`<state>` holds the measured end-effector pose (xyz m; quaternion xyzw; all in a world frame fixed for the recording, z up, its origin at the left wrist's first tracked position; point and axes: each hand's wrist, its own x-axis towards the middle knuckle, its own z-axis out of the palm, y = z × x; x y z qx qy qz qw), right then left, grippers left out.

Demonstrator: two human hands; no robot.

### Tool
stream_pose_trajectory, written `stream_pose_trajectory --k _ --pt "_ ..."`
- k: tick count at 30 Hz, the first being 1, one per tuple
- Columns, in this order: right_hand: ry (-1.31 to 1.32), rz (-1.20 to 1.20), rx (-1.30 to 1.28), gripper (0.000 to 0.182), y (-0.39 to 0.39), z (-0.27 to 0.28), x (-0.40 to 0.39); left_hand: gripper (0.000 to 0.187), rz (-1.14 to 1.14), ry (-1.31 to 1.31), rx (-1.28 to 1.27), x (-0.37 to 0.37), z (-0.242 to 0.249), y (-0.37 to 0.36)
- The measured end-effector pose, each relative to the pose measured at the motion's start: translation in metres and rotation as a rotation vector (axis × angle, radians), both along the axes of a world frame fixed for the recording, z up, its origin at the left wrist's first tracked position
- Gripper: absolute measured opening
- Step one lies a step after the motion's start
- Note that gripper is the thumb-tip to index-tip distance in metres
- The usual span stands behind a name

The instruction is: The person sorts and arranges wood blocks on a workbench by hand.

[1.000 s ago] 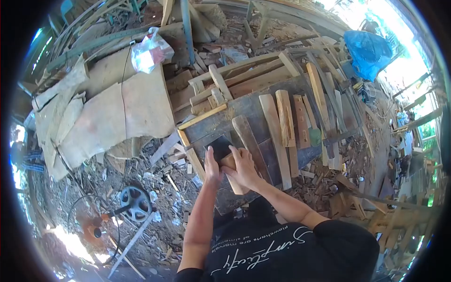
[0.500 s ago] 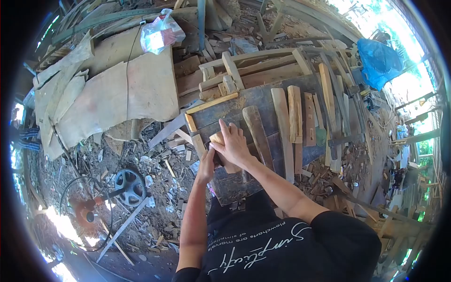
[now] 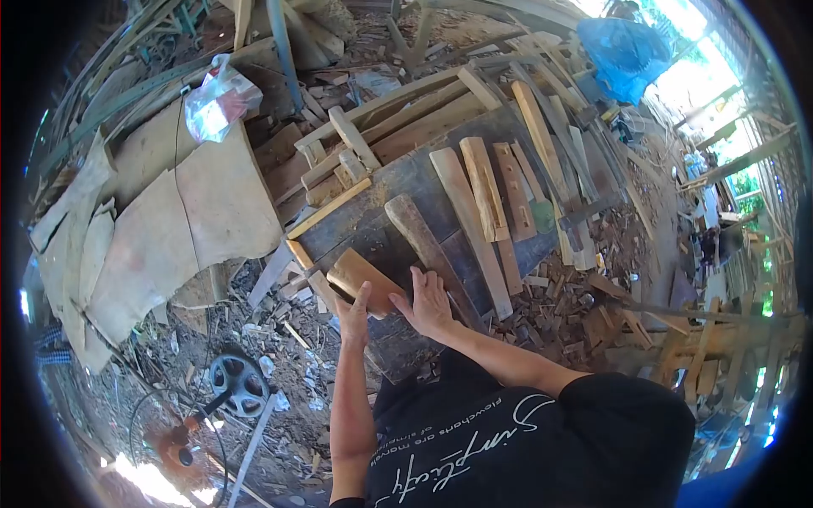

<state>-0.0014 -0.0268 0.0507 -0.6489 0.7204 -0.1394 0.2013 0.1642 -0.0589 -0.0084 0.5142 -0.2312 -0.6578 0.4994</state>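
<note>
A light wooden block [image 3: 357, 273] lies tilted near the front left corner of a dark workbench [image 3: 398, 182]. My left hand [image 3: 354, 315] grips the block's near end from the left, thumb up against it. My right hand [image 3: 428, 303] rests on the bench just right of that same end, with its fingers spread and its thumb touching the block. A long rounded wooden slat [image 3: 422, 241] lies right beside my right hand's fingertips.
Several planks and slats [image 3: 487, 190] cover the bench's right half. Plywood sheets [image 3: 195, 212] with a plastic bag [image 3: 218, 97] on them lie to the left. Wood scraps litter the ground, where a wheeled tool [image 3: 237, 383] sits. A blue bag [image 3: 627, 46] hangs far right.
The view swung. My right hand has come off the top of the block and now lies beside it, so the block's top face shows. The dark piece seen earlier is out of sight.
</note>
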Motion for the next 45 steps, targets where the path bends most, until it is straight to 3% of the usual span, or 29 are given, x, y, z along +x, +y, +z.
stream_pose_trajectory --k 2,4,6,10,12,14,16,17,18,20,21,22,25,29,34,36,39,45 --pt "-0.033 -0.006 -0.038 0.067 0.005 -0.010 0.000 0.064 0.039 -0.011 -0.081 -0.001 0.003 0.003" --pt "-0.111 -0.018 0.129 0.066 0.005 -0.014 0.001 0.066 0.023 -0.058 -0.078 0.001 -0.002 0.005" --pt "-0.132 -0.066 0.038 0.062 0.014 -0.021 -0.003 0.068 -0.013 -0.097 -0.084 0.000 -0.005 0.005" --pt "-0.083 -0.021 0.015 0.060 0.028 -0.028 -0.014 0.079 0.087 -0.124 -0.113 -0.011 0.005 0.006" --pt "-0.098 0.109 0.161 0.062 0.021 -0.037 -0.019 0.081 0.128 -0.168 -0.140 -0.021 0.016 0.010" --pt "-0.200 0.095 0.017 0.053 0.014 -0.044 -0.030 0.086 0.187 -0.323 -0.039 -0.030 0.025 0.012" --pt "-0.449 0.057 0.180 0.052 0.006 -0.025 -0.042 0.093 0.249 -0.478 -0.145 -0.042 0.027 0.012" --pt "-0.526 0.120 0.132 0.051 0.006 -0.013 -0.056 0.094 0.262 -0.582 -0.151 -0.042 0.020 0.013" --pt "-0.525 0.104 0.120 0.051 0.008 0.003 -0.070 0.094 0.278 -0.687 -0.156 -0.045 0.015 0.013" --pt "-0.568 0.137 0.086 0.049 0.011 0.039 -0.102 0.094 0.298 -0.602 -0.056 -0.059 0.038 0.013" --pt "-0.577 0.107 0.085 0.048 0.009 0.054 -0.123 0.094 0.274 -0.748 -0.037 -0.044 0.007 0.012" --pt "-0.552 0.074 0.120 0.046 0.005 0.073 -0.147 0.096 0.312 -0.685 -0.031 -0.050 0.010 0.012" --pt "-0.346 -0.111 -0.155 0.034 -0.015 0.076 -0.221 0.096 0.320 -0.669 -0.094 -0.044 -0.008 0.013" --pt "-0.172 -0.305 -0.216 0.030 -0.069 0.071 -0.344 0.094 0.353 -0.630 -0.009 -0.047 -0.011 0.009" --pt "0.088 -0.333 -0.406 0.040 -0.135 0.023 -0.461 0.096 0.464 -0.623 0.125 -0.056 -0.011 0.007" --pt "0.181 -0.304 -0.474 0.040 -0.152 0.014 -0.481 0.096 0.496 -0.634 0.213 -0.067 0.002 0.009" --pt "0.294 -0.343 -0.378 0.042 -0.160 0.007 -0.488 0.094 0.489 -0.600 0.171 -0.064 -0.001 0.006" --pt "0.250 -0.391 -0.398 0.049 -0.133 0.009 -0.495 0.090 0.455 -0.613 0.151 -0.064 -0.001 0.007"
